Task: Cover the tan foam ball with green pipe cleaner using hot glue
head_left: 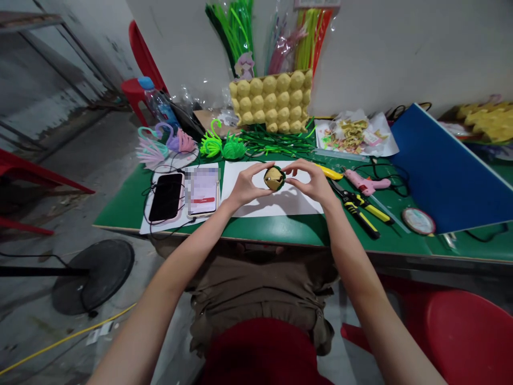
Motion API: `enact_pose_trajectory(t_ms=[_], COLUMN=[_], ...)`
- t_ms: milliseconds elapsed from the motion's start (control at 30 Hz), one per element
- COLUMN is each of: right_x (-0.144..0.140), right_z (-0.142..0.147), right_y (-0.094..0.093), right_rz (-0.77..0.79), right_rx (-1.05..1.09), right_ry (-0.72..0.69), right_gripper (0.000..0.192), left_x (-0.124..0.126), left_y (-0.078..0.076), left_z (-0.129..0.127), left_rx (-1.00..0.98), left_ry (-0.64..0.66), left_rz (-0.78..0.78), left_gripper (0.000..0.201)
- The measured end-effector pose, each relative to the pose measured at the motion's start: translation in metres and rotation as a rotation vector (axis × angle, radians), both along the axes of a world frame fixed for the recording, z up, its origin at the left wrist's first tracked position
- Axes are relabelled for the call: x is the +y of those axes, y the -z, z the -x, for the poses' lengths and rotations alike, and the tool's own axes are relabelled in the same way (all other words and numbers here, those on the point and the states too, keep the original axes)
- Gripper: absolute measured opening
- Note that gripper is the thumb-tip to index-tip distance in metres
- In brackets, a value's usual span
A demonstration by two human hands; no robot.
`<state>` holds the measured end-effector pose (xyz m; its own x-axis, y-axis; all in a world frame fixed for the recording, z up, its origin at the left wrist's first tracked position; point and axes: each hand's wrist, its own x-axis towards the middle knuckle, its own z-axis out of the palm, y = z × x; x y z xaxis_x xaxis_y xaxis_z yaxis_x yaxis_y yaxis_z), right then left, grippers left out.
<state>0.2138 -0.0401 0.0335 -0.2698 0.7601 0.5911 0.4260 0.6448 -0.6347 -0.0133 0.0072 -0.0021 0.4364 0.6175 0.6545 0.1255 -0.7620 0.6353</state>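
Between my hands, over the white paper [296, 204], is a small egg-carton cup [274, 179] of yellowish pulp, its rim wrapped in dark green pipe cleaner. My left hand [247, 184] grips the cup from the left, thumb below and index finger above. On the other side, my right hand [306, 179] has its thumb and fingertips at the green edge. Whether those fingertips pinch a loose end is too small to make out. Green pipe cleaners [276, 141] lie in a pile behind the paper.
Pliers [360, 208], a pink glue gun [366, 183] and a tape roll [418, 220] lie at right, beside a leaning blue board [444, 166]. Two phones [166, 197] with cables lie at left. An egg carton [272, 99] and pipe-cleaner swans [218, 143] stand behind.
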Motion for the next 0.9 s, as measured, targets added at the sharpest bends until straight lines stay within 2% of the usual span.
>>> enact_pose_trajectory(t_ms=[433, 700, 900], right_x=[-0.0007, 0.0005, 0.0002], right_z=[-0.0016, -0.0036, -0.0038], right_y=[-0.0008, 0.0048, 0.0055], right_rz=[0.025, -0.018, -0.034], right_rx=[-0.019, -0.098, -0.123], right_ry=[0.014, 0.076, 0.08], right_gripper=[0.032, 0.024, 0.019], left_x=[-0.0003, -0.001, -0.0023], left_y=[-0.0008, -0.0009, -0.0018], left_z=[0.0014, 0.0015, 0.0021], left_rx=[0.001, 0.051, 0.018], left_ry=[0.038, 0.004, 0.037], left_rz=[-0.078, -0.077, -0.113], left_gripper=[0.065, 0.065, 0.064])
